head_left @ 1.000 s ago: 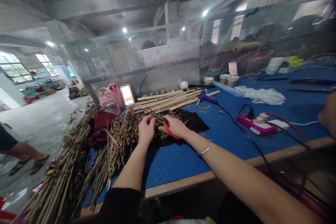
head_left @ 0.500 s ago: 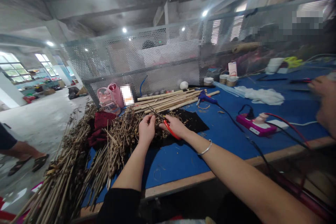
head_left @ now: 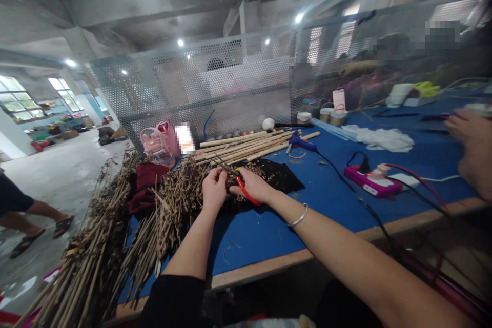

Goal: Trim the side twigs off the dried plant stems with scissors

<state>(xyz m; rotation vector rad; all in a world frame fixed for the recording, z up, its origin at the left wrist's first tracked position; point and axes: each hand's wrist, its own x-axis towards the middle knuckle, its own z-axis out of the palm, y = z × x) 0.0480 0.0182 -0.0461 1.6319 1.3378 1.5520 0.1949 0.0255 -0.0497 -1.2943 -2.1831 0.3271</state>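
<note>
My right hand point(head_left: 251, 186) grips a pair of scissors with red handles point(head_left: 247, 192), their blades pointing up and left past my left hand. The fingers of my left hand point(head_left: 214, 188) are pinched together beside the blades; whatever sits between them is too small to make out. Under and around both hands lie dried plant stems point(head_left: 180, 189) with withered brown heads. Loose brown bits are scattered on a black cloth point(head_left: 286, 177) to the right of my hands.
Pale wooden sticks point(head_left: 246, 146) and a blue glue gun point(head_left: 302, 141) lie beyond my hands. A purple power strip point(head_left: 372, 180) with cables is on the blue table at right. A perforated metal screen point(head_left: 215, 84) stands behind. Another person's hand point(head_left: 467, 128) is at far right; someone's legs point(head_left: 34, 210) show at left.
Both of my hands stay almost in place, with the scissors shifting slightly. The legs at left have moved a little, and the view has drifted slightly.
</note>
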